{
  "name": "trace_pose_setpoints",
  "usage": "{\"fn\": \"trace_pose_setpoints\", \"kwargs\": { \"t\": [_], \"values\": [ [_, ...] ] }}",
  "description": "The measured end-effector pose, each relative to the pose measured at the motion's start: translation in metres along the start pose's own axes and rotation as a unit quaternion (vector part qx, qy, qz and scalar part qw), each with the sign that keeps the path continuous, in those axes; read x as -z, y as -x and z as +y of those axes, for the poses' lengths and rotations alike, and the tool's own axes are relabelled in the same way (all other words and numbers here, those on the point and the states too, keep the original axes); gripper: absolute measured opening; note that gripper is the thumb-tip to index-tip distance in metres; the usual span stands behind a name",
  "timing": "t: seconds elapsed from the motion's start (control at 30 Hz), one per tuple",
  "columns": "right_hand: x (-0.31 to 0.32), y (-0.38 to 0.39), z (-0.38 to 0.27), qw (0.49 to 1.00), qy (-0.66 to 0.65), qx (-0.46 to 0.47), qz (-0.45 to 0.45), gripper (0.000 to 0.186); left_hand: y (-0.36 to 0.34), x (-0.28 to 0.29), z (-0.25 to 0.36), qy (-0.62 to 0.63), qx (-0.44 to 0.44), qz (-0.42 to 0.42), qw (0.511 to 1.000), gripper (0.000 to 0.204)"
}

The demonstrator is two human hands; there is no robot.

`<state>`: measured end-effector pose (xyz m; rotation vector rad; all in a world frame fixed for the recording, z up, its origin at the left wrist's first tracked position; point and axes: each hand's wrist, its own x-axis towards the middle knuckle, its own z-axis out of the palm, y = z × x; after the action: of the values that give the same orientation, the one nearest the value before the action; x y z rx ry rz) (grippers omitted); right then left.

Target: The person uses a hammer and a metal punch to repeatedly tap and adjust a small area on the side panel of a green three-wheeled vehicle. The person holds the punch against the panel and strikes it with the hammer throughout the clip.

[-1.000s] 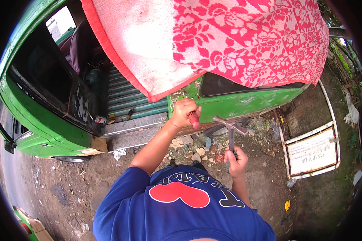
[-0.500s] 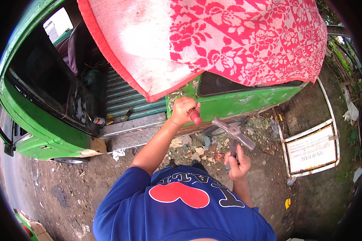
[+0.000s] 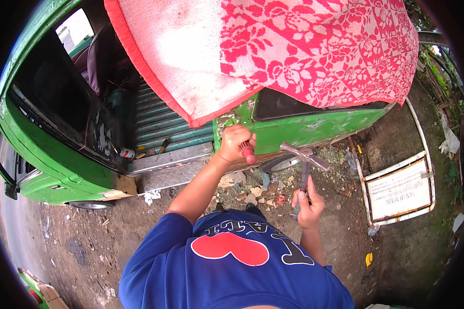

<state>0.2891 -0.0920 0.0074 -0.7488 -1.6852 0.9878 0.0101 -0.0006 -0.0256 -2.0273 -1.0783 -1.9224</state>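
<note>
My left hand (image 3: 233, 142) is closed around a red-handled screwdriver (image 3: 249, 155) against the corner of the vehicle's green body panel (image 3: 294, 133). Its rounded handle end sticks out toward me; the shaft is hidden behind my fist. In my right hand (image 3: 309, 208) is a hammer (image 3: 305, 156), held upright by its dark handle, some fingers stretched along it. The metal head is to the right of the screwdriver's end and apart from it. Paint on the panel corner beside my left fist is chipped and worn.
A red-and-white floral blanket (image 3: 314, 56) drapes over the vehicle above my hands. Left of them, a doorway shows a ribbed floor (image 3: 175, 126) and a metal step (image 3: 172, 172). Stones and litter (image 3: 255, 193) lie below. A white-framed sign (image 3: 399, 190) leans at the right.
The hammer has swung slightly up and to the right, and its head is more level. My right hand has shifted a little right. My left hand stays on the screwdriver at the panel.
</note>
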Motion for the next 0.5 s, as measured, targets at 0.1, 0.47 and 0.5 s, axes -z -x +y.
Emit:
{"fn": "trace_pose_setpoints", "kwargs": {
  "t": [0.1, 0.47, 0.5],
  "values": [
    [-0.0014, 0.0032, 0.0044, 1.000, 0.014, -0.021, -0.007, 0.045, -0.0018, 0.0000, -0.0025, 0.007, -0.008, 0.009, 1.000, 0.031],
    [-0.0077, 0.0040, 0.0002, 0.999, 0.032, -0.027, -0.022, 0.047, -0.0038, -0.0016, -0.0057, 0.008, -0.001, 0.011, 1.000, 0.033],
    [-0.0082, 0.0039, -0.0013, 0.999, 0.012, 0.024, -0.022, 0.047, -0.0068, -0.0037, -0.0043, 0.012, 0.000, 0.013, 1.000, 0.033]
  ]
}}
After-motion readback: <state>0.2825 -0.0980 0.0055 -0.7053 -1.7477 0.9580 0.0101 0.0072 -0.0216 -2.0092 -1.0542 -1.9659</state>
